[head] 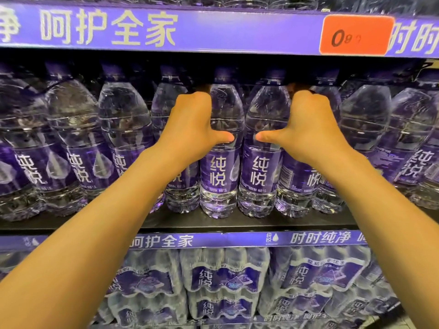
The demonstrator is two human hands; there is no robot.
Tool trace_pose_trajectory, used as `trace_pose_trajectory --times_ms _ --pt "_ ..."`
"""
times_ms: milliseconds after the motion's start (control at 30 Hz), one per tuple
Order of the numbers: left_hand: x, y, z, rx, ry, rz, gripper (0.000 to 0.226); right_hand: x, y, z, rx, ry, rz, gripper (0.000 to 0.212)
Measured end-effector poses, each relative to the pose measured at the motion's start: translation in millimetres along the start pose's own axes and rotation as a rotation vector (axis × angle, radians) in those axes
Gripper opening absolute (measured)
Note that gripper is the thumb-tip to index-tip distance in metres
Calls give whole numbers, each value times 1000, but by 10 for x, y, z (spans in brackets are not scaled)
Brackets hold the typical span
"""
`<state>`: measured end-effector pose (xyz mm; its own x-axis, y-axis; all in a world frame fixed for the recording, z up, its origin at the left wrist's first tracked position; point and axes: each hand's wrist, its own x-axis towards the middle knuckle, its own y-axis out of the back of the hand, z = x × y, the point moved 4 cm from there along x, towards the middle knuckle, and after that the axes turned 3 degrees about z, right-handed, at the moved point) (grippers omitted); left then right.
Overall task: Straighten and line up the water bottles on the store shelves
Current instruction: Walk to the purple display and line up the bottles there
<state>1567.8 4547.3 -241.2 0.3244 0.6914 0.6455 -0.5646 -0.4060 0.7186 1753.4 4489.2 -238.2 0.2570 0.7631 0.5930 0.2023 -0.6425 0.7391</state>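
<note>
A row of clear water bottles with purple labels and purple caps stands on the middle shelf (237, 223). Two upright bottles stand side by side at the centre, slightly ahead of the row. My left hand (192, 124) wraps the left centre bottle (219, 176) from its left side, thumb across its front. My right hand (306, 124) wraps the right centre bottle (260, 176) from its right side, thumb on its front. The fingers of both hands are hidden behind the bottles.
The purple front strip of the upper shelf (213, 29) hangs just above the bottle caps, carrying an orange price tag (356, 35). Shrink-wrapped packs of small bottles (225, 281) fill the lower shelf. More bottles crowd both sides of my hands.
</note>
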Motion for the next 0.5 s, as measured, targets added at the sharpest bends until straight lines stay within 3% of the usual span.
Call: trace_pose_trajectory --times_ms 267,367,500 --pt "-43 -8 27 -45 18 -35 69 -28 -16 33 17 26 4 66" --pt "-91 25 30 20 2 -58 58 -81 16 40 34 57 -42 61" --pt "-265 131 126 163 -77 163 58 -250 299 180 73 175 44 57"
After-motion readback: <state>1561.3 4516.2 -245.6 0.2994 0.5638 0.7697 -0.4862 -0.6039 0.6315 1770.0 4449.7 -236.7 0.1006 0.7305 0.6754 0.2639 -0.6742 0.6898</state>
